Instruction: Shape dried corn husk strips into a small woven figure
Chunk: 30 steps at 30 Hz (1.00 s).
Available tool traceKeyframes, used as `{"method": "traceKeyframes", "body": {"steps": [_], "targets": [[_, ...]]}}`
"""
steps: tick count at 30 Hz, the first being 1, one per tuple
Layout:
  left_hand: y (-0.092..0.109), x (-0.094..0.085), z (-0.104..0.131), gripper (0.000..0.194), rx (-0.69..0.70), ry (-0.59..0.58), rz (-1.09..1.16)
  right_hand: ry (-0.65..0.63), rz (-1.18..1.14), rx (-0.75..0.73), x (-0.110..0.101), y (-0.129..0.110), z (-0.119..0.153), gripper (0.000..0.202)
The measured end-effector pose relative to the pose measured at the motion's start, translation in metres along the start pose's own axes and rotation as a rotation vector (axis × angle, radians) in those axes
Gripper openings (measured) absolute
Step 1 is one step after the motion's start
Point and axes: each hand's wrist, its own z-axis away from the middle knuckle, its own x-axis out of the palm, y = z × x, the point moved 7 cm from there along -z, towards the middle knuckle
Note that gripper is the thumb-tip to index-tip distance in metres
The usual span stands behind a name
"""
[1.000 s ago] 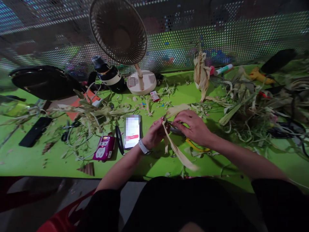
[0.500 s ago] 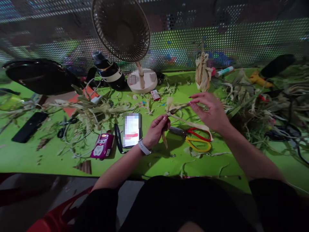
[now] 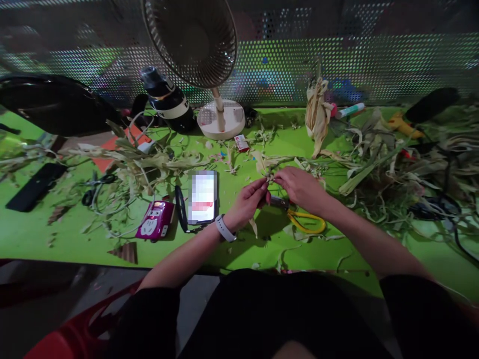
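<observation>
Between my two hands is a small bundle of dried corn husk (image 3: 261,162), its pale end sticking up past my fingers and one strip hanging below. My left hand (image 3: 247,202) pinches the bundle from the left. From the right, my right hand (image 3: 304,187) has its thumb and fingertips closed at the same spot; the finer detail there is too small to make out. Under my right hand lies a pair of scissors (image 3: 309,224) with a yellow handle loop; the other loop is mostly covered by the hand.
A phone (image 3: 204,197) and a purple power socket (image 3: 155,220) lie left of my hands. Behind stand a fan (image 3: 220,119), a dark bottle (image 3: 170,102) and a corn husk figure (image 3: 316,112). Husk scraps (image 3: 381,154) heap at right, beside a yellow glue gun (image 3: 404,124).
My right hand has come down and left, from spread fingers away from the bundle to a pinch against my left fingertips. The scissors' red loop is now largely covered.
</observation>
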Motion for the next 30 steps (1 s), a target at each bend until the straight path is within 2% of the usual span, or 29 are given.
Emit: {"method": "traceKeyframes", "body": {"steps": [5, 11, 16, 22, 26, 28, 30], "targets": [[0.002, -0.002, -0.001, 0.034, -0.044, -0.015, 0.039, -0.022, -0.132, 0.022, -0.005, 0.010, -0.002, 0.023], [0.000, -0.006, -0.004, 0.037, -0.063, 0.002, 0.052, -0.044, -0.236, 0.075, -0.004, 0.012, -0.002, 0.019], [0.002, -0.008, -0.004, 0.040, -0.018, 0.009, -0.011, -0.103, -0.324, 0.099, -0.004, 0.009, -0.001, 0.019], [0.008, -0.009, -0.002, 0.036, 0.078, 0.017, -0.136, -0.095, -0.264, 0.157, -0.001, 0.011, 0.001, 0.020], [0.017, -0.009, -0.003, 0.035, 0.164, 0.013, -0.321, -0.133, -0.303, 0.103, 0.001, 0.004, 0.003, 0.018], [0.024, -0.009, -0.003, 0.036, 0.195, -0.009, -0.508, -0.069, -0.262, 0.052, -0.010, 0.000, 0.003, 0.016], [0.027, -0.005, -0.001, 0.038, 0.193, -0.093, -0.696, 0.106, -0.173, 0.034, -0.031, -0.001, 0.004, 0.015]]}}
